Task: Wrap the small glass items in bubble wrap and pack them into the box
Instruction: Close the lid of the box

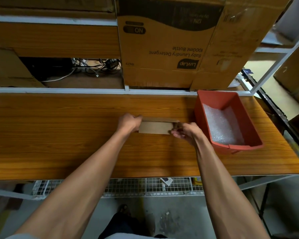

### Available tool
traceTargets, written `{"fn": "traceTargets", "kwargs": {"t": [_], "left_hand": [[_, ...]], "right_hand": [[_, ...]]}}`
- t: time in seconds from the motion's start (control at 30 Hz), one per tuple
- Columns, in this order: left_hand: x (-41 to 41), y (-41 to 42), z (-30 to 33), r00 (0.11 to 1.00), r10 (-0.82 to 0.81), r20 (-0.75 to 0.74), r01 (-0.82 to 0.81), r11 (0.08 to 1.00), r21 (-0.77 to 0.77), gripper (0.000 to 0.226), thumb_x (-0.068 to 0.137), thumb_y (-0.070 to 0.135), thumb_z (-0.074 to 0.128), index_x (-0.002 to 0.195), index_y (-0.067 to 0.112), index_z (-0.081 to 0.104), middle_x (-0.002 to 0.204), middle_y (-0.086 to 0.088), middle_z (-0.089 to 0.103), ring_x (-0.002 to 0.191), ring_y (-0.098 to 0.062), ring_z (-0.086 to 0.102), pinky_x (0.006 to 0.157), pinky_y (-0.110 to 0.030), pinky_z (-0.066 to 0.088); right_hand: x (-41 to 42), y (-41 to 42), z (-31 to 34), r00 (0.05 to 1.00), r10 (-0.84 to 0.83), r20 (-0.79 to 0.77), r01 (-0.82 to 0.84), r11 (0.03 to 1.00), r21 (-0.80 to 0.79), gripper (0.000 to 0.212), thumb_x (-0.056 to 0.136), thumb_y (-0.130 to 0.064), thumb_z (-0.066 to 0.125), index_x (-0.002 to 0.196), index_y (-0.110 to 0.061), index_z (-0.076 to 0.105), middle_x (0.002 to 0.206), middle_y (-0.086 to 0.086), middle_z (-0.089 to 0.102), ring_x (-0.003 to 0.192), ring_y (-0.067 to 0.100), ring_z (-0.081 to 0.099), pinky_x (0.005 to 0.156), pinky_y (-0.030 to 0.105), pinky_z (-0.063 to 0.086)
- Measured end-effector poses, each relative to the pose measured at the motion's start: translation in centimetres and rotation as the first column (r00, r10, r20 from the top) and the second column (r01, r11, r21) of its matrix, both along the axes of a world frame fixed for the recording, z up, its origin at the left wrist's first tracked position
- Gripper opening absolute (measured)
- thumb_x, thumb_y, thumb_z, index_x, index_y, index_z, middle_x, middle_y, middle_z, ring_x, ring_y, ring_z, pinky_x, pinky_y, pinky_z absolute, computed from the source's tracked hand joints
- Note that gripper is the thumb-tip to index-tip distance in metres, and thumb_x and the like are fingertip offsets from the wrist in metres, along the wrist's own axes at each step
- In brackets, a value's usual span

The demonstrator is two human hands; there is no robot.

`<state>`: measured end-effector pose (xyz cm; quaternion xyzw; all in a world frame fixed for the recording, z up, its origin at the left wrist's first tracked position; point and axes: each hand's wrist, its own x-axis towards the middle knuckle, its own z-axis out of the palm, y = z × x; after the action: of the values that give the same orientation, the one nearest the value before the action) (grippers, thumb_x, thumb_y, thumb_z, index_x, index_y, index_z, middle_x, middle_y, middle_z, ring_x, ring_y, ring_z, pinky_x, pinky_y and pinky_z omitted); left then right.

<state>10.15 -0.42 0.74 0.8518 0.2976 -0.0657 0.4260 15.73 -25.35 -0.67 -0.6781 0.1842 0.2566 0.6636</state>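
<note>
A small brown cardboard box point(155, 127) lies on the wooden table point(76, 135), near the middle. My left hand point(129, 123) grips its left end, fingers curled over the far edge. My right hand point(186, 131) pinches the flap at its right end. The lid looks folded down over the box. A red plastic bin point(214, 99) to the right holds bubble wrap point(221, 125). No glass item shows; the box's inside is hidden.
Large cardboard cartons point(164, 49) stand on the shelf behind the table, with cables point(97, 66) in a gap to the left. A white metal frame point(280, 59) rises at the right. A wire rack point(145, 187) sits below the table's front edge.
</note>
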Motion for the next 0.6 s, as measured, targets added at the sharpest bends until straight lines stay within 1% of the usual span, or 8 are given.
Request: {"fn": "traceTargets", "kwargs": {"t": [0.07, 0.13, 0.2, 0.27, 0.3, 0.37, 0.47, 0.6], "left_hand": [[0.8, 0.2, 0.3, 1.000, -0.002, -0.023, 0.001, 1.000, -0.020, 0.032, 0.106, 0.050, 0.056, 0.100, 0.020, 0.067, 0.099, -0.002, 0.075, 0.089, -0.015, 0.073, 0.064, -0.028, 0.051], [1.4, 0.4, 0.4, 0.999, -0.009, -0.039, 0.008, 0.999, -0.034, 0.036, 0.106, 0.052, 0.054, 0.112, 0.019, 0.066, 0.100, -0.002, 0.073, 0.089, -0.014, 0.071, 0.062, -0.028, 0.047], [2.0, 0.4, 0.5, 0.999, -0.004, -0.051, 0.002, 0.999, -0.042, 0.041, 0.106, 0.054, 0.053, 0.122, 0.018, 0.064, 0.100, -0.002, 0.071, 0.089, -0.014, 0.070, 0.064, -0.028, 0.048], [2.5, 0.5, 0.6, 0.998, 0.016, -0.063, -0.019, 0.998, -0.055, 0.048, 0.105, 0.055, 0.052, 0.134, 0.017, 0.060, 0.103, -0.002, 0.070, 0.089, -0.013, 0.070, 0.064, -0.029, 0.048], [2.8, 0.5, 0.7, 0.998, 0.023, -0.065, -0.028, 0.998, -0.065, 0.052, 0.105, 0.055, 0.053, 0.140, 0.017, 0.057, 0.105, -0.002, 0.069, 0.087, -0.011, 0.070, 0.062, -0.028, 0.046], [3.2, 0.7, 0.9, 0.998, 0.026, -0.061, -0.031, 0.997, -0.071, 0.057, 0.105, 0.054, 0.054, 0.146, 0.015, 0.053, 0.105, -0.002, 0.069, 0.083, -0.009, 0.069, 0.057, -0.027, 0.043], [3.9, 1.0, 1.0, 0.999, 0.022, -0.044, -0.025, 0.997, -0.073, 0.055, 0.104, 0.052, 0.057, 0.142, 0.011, 0.055, 0.098, -0.001, 0.068, 0.079, -0.008, 0.070, 0.057, -0.025, 0.047], [4.3, 1.0, 1.1, 1.000, 0.010, -0.019, -0.011, 0.998, -0.067, 0.033, 0.106, 0.047, 0.057, 0.109, 0.014, 0.058, 0.087, 0.000, 0.063, 0.077, -0.010, 0.069, 0.059, -0.024, 0.049]], "right_hand": [[0.5, 0.1, 0.1, 0.999, 0.019, 0.033, -0.018, 0.999, -0.039, 0.035, 0.109, -0.018, 0.059, 0.087, 0.009, 0.063, 0.070, 0.022, 0.073, 0.053, 0.018, 0.073, 0.053, 0.027, 0.063], [0.8, 0.1, 0.1, 0.996, 0.050, 0.076, -0.042, 0.994, -0.106, 0.032, 0.108, -0.019, 0.059, 0.088, 0.006, 0.064, 0.077, 0.023, 0.073, 0.054, 0.018, 0.073, 0.051, 0.026, 0.061], [1.1, -0.1, 0.1, 0.981, 0.136, 0.141, -0.097, 0.963, -0.252, 0.022, 0.101, -0.016, 0.068, 0.085, -0.002, 0.071, 0.083, 0.018, 0.075, 0.066, 0.023, 0.075, 0.059, 0.030, 0.062], [1.4, -0.6, 0.0, 0.947, 0.253, 0.200, -0.150, 0.894, -0.422, 0.012, 0.085, -0.013, 0.070, 0.077, -0.013, 0.079, 0.086, 0.008, 0.078, 0.085, 0.026, 0.076, 0.078, 0.041, 0.065], [1.4, -0.8, 0.3, 0.932, 0.300, 0.206, -0.172, 0.862, -0.476, 0.018, 0.082, -0.010, 0.066, 0.080, -0.019, 0.082, 0.090, 0.003, 0.078, 0.091, 0.024, 0.073, 0.084, 0.040, 0.063], [0.9, -0.8, 1.2, 0.904, 0.375, 0.203, -0.211, 0.807, -0.552, 0.033, 0.087, -0.005, 0.059, 0.096, -0.026, 0.082, 0.097, -0.002, 0.074, 0.093, 0.016, 0.067, 0.080, 0.030, 0.055], [1.0, -0.8, 0.7, 0.883, 0.392, 0.257, -0.187, 0.797, -0.575, 0.023, 0.092, -0.013, 0.066, 0.104, -0.023, 0.083, 0.097, -0.007, 0.075, 0.092, 0.011, 0.067, 0.067, 0.017, 0.048], [0.5, 0.5, -0.9, 0.860, 0.303, 0.411, 0.011, 0.794, -0.608, 0.014, 0.092, -0.024, 0.076, 0.101, -0.018, 0.085, 0.104, 0.002, 0.080, 0.102, 0.015, 0.070, 0.085, 0.019, 0.047]]}}
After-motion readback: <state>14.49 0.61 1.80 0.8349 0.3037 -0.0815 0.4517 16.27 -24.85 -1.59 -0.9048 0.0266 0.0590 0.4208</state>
